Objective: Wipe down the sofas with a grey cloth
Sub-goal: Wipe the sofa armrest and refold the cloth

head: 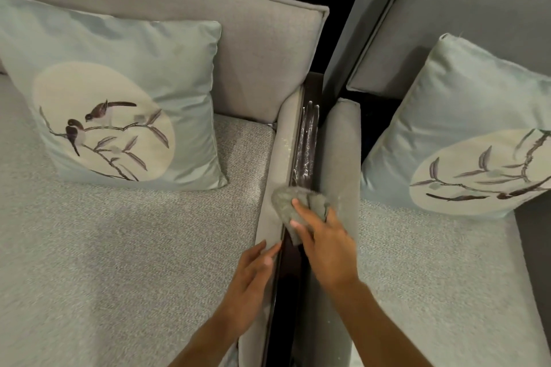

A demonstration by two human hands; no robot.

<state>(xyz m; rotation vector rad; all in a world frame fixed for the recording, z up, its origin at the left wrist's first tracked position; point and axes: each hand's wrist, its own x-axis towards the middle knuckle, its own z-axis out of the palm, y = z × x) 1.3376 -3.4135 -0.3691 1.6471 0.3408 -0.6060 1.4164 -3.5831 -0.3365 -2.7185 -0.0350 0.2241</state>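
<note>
The right hand (325, 244) had its fingers curled over a bunched grey cloth (286, 202), pressing it down onto the dark wooden rail (293, 262) that ran along the right edge of the left sofa (119, 247). That grip probably kept the wad narrow enough to fit the slot between the two armrests. The left hand (253, 286) lay with fingers nearly straight and held nothing. Its fingertips rested on the padded arm (286, 134) beside the rail, seemingly to steady it or ease it aside. Beyond the cloth, pale dust streaks (308, 128) marked the rail toward the sofa's back, so the wipe there looked unfinished. The right sofa (432, 262) stood close alongside, its own armrest (343, 143) crowding the gap. A bird-print cushion (119, 98) leaned against the left sofa's back, and a branch-print cushion (465, 134) sat on the right one, both well apart from the hands.
</note>
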